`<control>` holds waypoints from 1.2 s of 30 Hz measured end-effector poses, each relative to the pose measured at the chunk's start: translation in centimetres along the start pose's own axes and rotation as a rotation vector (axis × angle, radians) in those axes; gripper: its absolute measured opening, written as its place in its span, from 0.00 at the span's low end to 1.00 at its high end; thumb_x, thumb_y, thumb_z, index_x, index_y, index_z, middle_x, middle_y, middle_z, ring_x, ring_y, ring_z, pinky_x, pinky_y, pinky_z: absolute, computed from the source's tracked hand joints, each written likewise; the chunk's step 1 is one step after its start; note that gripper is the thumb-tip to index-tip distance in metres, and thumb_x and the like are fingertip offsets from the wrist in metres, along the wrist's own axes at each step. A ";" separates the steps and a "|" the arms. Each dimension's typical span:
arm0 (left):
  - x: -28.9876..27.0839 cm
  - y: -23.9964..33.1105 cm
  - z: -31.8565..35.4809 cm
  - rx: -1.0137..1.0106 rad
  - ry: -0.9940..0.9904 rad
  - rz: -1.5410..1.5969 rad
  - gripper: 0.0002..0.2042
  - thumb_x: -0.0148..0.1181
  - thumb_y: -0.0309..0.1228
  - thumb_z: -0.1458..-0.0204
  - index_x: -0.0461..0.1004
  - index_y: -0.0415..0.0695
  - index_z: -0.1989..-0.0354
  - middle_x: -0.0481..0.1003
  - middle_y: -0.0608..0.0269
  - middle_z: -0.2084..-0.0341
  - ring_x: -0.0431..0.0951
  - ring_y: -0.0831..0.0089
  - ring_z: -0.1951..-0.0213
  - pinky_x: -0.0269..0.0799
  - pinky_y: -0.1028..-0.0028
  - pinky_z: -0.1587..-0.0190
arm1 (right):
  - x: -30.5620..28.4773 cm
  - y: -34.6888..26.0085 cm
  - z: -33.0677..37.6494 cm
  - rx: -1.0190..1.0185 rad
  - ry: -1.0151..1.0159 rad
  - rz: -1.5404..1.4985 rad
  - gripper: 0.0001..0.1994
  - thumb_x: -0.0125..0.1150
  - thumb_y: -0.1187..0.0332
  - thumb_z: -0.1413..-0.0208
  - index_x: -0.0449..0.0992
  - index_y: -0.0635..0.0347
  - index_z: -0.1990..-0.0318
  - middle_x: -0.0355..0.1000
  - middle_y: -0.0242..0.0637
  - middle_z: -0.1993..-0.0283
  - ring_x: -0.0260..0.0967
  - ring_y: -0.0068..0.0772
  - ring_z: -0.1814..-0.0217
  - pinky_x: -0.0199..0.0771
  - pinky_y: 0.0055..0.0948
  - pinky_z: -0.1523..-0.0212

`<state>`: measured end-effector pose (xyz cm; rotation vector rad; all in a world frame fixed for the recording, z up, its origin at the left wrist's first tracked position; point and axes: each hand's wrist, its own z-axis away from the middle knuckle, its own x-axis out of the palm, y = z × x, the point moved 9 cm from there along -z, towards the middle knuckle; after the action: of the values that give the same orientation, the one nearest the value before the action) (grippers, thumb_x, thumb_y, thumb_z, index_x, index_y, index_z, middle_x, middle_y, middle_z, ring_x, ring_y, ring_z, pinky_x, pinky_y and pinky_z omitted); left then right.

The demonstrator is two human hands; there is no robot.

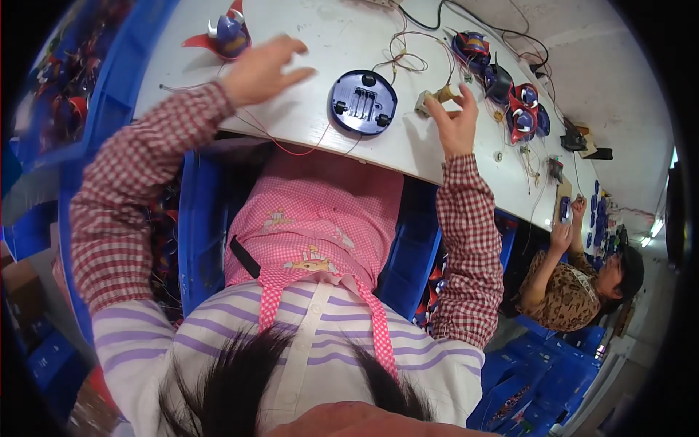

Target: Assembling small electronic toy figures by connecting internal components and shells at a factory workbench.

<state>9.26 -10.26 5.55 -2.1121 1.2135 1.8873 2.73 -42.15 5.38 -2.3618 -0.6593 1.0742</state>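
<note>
L hand [263,74] fingers apart, empty; R hand [457,130] fingers spread nr tan part [445,94], contact unclear. Base [363,103] btwn them on table [320,36], wheels [368,79] look fitted; red wire [297,154] loose, prob. wiring left.

The person's left hand [266,71], fingers spread, is near a red-and-blue toy [231,36]; the right hand [456,124], fingers parted, is near a yellowish part [445,93]. Between them, a round blue base [363,103] lies on the white table [309,33].

My white desk [306,25] runs along a pale wall [626,95]; a strip light [657,225] glows far right, and blue crates [200,247] sit beside me.
</note>
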 end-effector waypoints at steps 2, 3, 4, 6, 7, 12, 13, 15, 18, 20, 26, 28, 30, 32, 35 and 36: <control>3.5 1.4 -1.0 -0.108 -0.123 0.077 0.20 0.54 0.44 0.48 0.71 0.41 0.54 0.75 0.57 0.73 0.72 0.68 0.76 0.69 0.74 0.71 | 0.6 0.4 -0.7 0.169 -0.082 -0.099 0.24 0.67 0.63 0.54 0.65 0.66 0.54 0.68 0.40 0.65 0.63 0.22 0.77 0.63 0.16 0.80; 4.6 2.0 -1.3 -0.114 -0.115 0.079 0.20 0.54 0.44 0.48 0.71 0.41 0.54 0.75 0.57 0.73 0.72 0.68 0.76 0.69 0.74 0.71 | 1.2 0.9 -0.8 0.345 -0.160 -0.195 0.22 0.66 0.64 0.53 0.66 0.67 0.55 0.68 0.40 0.66 0.63 0.22 0.77 0.63 0.16 0.80; 5.7 2.0 -1.6 -0.166 -0.105 0.125 0.20 0.53 0.44 0.48 0.71 0.40 0.55 0.75 0.57 0.76 0.73 0.66 0.76 0.69 0.73 0.71 | 1.9 1.2 -0.6 0.523 -0.239 -0.288 0.20 0.65 0.65 0.52 0.67 0.67 0.56 0.68 0.39 0.67 0.63 0.22 0.77 0.64 0.17 0.80; 6.9 1.8 -2.1 -0.225 -0.092 0.174 0.19 0.52 0.43 0.48 0.72 0.39 0.57 0.75 0.57 0.78 0.74 0.65 0.76 0.70 0.71 0.71 | 2.7 0.5 0.0 0.699 -0.326 -0.377 0.18 0.65 0.66 0.52 0.68 0.67 0.57 0.68 0.39 0.68 0.63 0.22 0.77 0.64 0.17 0.80; 7.2 1.9 -2.4 -0.204 -0.081 0.184 0.19 0.52 0.42 0.48 0.72 0.38 0.58 0.76 0.56 0.78 0.75 0.64 0.76 0.70 0.71 0.70 | 2.8 -1.2 -0.1 0.638 -0.330 -0.473 0.16 0.64 0.67 0.51 0.69 0.67 0.58 0.69 0.39 0.68 0.63 0.22 0.77 0.65 0.17 0.80; 7.7 2.5 -2.4 -0.138 -0.047 0.208 0.17 0.50 0.39 0.49 0.72 0.38 0.59 0.76 0.54 0.77 0.76 0.62 0.75 0.71 0.69 0.69 | 4.3 -7.2 1.0 0.371 -0.332 -0.691 0.10 0.62 0.72 0.50 0.71 0.66 0.62 0.68 0.37 0.69 0.63 0.21 0.77 0.65 0.18 0.79; 7.7 2.7 -2.3 -0.141 -0.034 0.211 0.16 0.50 0.38 0.49 0.72 0.38 0.59 0.76 0.54 0.77 0.76 0.62 0.75 0.71 0.69 0.69 | 4.6 -8.0 1.2 0.276 -0.336 -0.616 0.10 0.62 0.73 0.51 0.71 0.66 0.62 0.68 0.37 0.67 0.64 0.21 0.77 0.65 0.17 0.78; 7.6 2.9 -2.1 -0.148 -0.007 0.219 0.16 0.50 0.36 0.50 0.72 0.38 0.59 0.76 0.54 0.78 0.76 0.61 0.75 0.71 0.69 0.69 | 5.0 -9.4 1.6 0.086 -0.347 -0.465 0.09 0.62 0.76 0.53 0.72 0.65 0.62 0.66 0.35 0.64 0.64 0.22 0.75 0.65 0.16 0.77; 7.7 2.8 -1.9 -0.166 0.017 0.231 0.15 0.50 0.35 0.50 0.72 0.38 0.59 0.76 0.54 0.79 0.75 0.61 0.76 0.71 0.69 0.70 | 5.2 -10.3 1.9 -0.038 -0.326 -0.351 0.09 0.62 0.76 0.52 0.72 0.64 0.62 0.67 0.34 0.66 0.63 0.21 0.75 0.65 0.17 0.77; 7.7 2.8 -1.9 -0.175 0.040 0.242 0.14 0.50 0.34 0.51 0.72 0.39 0.60 0.76 0.55 0.80 0.75 0.61 0.77 0.70 0.69 0.71 | 5.1 -11.3 2.0 -0.162 -0.297 -0.237 0.09 0.62 0.76 0.52 0.72 0.63 0.63 0.67 0.33 0.67 0.62 0.21 0.76 0.64 0.17 0.78; 7.5 2.8 -1.2 -0.260 -0.020 0.344 0.14 0.50 0.32 0.53 0.71 0.39 0.58 0.77 0.50 0.72 0.77 0.53 0.70 0.73 0.63 0.65 | 5.6 -12.9 2.9 -0.161 -0.311 -0.151 0.10 0.63 0.76 0.53 0.72 0.63 0.62 0.66 0.32 0.66 0.61 0.21 0.75 0.63 0.17 0.77; 7.5 2.6 -1.1 -0.226 0.045 0.347 0.13 0.49 0.31 0.52 0.71 0.40 0.59 0.76 0.53 0.77 0.75 0.58 0.75 0.71 0.66 0.70 | 5.9 -13.4 3.2 -0.213 -0.304 -0.118 0.10 0.63 0.75 0.53 0.72 0.62 0.62 0.65 0.32 0.66 0.60 0.21 0.76 0.62 0.17 0.77; 7.4 2.5 -0.9 -0.192 0.108 0.349 0.12 0.49 0.29 0.52 0.71 0.40 0.60 0.74 0.56 0.83 0.74 0.62 0.81 0.69 0.69 0.76 | 6.2 -13.8 3.5 -0.265 -0.297 -0.087 0.10 0.64 0.75 0.54 0.72 0.62 0.62 0.65 0.33 0.67 0.60 0.21 0.76 0.61 0.17 0.78; 7.4 2.3 -0.8 -0.194 0.120 0.354 0.12 0.49 0.29 0.52 0.71 0.40 0.60 0.74 0.56 0.83 0.74 0.62 0.81 0.69 0.69 0.76 | 6.4 -13.8 3.6 -0.257 -0.320 -0.079 0.10 0.63 0.75 0.53 0.72 0.62 0.63 0.65 0.32 0.67 0.60 0.20 0.77 0.62 0.17 0.78; 7.2 2.0 -0.7 -0.195 0.144 0.347 0.12 0.49 0.29 0.52 0.70 0.41 0.59 0.74 0.56 0.84 0.74 0.63 0.81 0.69 0.68 0.76 | 6.9 -13.5 3.5 -0.224 -0.370 -0.075 0.09 0.62 0.75 0.53 0.72 0.62 0.63 0.66 0.32 0.70 0.59 0.20 0.78 0.62 0.17 0.79; 7.3 2.0 -0.7 -0.200 0.141 0.345 0.12 0.49 0.29 0.52 0.70 0.41 0.59 0.74 0.56 0.84 0.74 0.63 0.81 0.69 0.68 0.76 | 6.9 -13.3 3.3 -0.221 -0.373 -0.079 0.09 0.62 0.75 0.53 0.72 0.62 0.63 0.66 0.32 0.70 0.59 0.20 0.78 0.62 0.17 0.79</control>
<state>8.28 -15.67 0.35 -2.2935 1.5695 2.1033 1.06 -27.02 7.29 -2.3078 -1.0420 1.4902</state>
